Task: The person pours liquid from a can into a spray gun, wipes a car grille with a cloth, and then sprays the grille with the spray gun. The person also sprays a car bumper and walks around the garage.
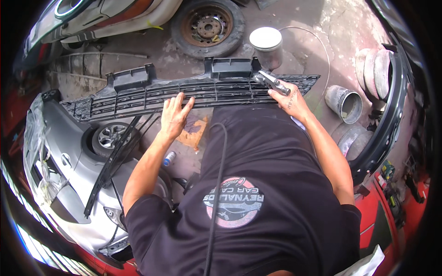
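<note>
A long black plastic car grille [161,97] with slatted openings and two raised brackets lies crosswise in front of me. My left hand [174,118] rests on its near edge left of centre, fingers spread over the slats. Toward the right end, my right hand [290,101] is closed round a silver metal hand tool [275,83]. The tool's narrow end reaches up and left over the grille, close to the right bracket. Its exact kind does not show clearly.
Beyond the grille are a rusty-rimmed wheel [209,28] and a lidded bucket [267,43]. An open metal can [345,105] lies at right beside a long dark curved car part [395,101]. A silver car [87,170] stands left; a small spray can [169,158] is near my left forearm.
</note>
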Demonstrator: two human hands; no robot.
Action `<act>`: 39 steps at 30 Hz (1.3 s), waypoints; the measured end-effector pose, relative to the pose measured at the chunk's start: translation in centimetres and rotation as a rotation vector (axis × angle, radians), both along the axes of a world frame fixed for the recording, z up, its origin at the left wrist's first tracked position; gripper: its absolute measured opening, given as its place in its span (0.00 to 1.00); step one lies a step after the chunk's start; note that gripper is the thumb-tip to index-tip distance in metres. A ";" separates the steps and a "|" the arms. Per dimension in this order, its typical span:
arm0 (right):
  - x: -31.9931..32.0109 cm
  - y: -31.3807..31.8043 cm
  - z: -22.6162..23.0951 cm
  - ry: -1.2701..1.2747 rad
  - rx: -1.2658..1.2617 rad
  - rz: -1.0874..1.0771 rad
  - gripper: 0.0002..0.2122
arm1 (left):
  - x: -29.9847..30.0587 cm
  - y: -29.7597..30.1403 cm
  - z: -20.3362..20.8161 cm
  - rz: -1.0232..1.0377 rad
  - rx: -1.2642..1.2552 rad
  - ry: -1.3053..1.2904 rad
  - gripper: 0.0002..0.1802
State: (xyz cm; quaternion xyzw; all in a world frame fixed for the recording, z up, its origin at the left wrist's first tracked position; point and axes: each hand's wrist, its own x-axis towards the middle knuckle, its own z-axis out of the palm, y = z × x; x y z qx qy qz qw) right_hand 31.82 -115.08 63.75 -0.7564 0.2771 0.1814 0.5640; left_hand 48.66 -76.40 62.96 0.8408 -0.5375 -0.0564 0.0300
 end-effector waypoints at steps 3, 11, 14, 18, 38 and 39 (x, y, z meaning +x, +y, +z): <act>0.8 -0.5 -0.4 0.016 -0.030 0.081 0.17 | 0.3 0.2 0.3 -0.010 -0.003 -0.029 0.33; 0.4 -1.9 -1.3 0.075 -0.075 0.107 0.20 | 0.2 0.0 1.8 -0.008 0.025 -0.054 0.33; -0.2 -1.7 -2.9 0.042 -0.088 0.097 0.19 | 0.4 0.0 2.0 -0.012 0.052 -0.053 0.32; 1.5 -0.8 -1.2 0.103 -0.023 0.164 0.21 | 0.5 -0.3 2.8 -0.014 0.058 -0.030 0.29; 1.4 0.4 -6.3 -0.018 -0.152 0.015 0.17 | 1.7 -1.0 4.1 -0.020 0.089 -0.002 0.29; 1.3 0.2 -6.4 -0.020 -0.162 -0.003 0.16 | 1.7 -1.0 4.0 -0.012 0.088 -0.003 0.29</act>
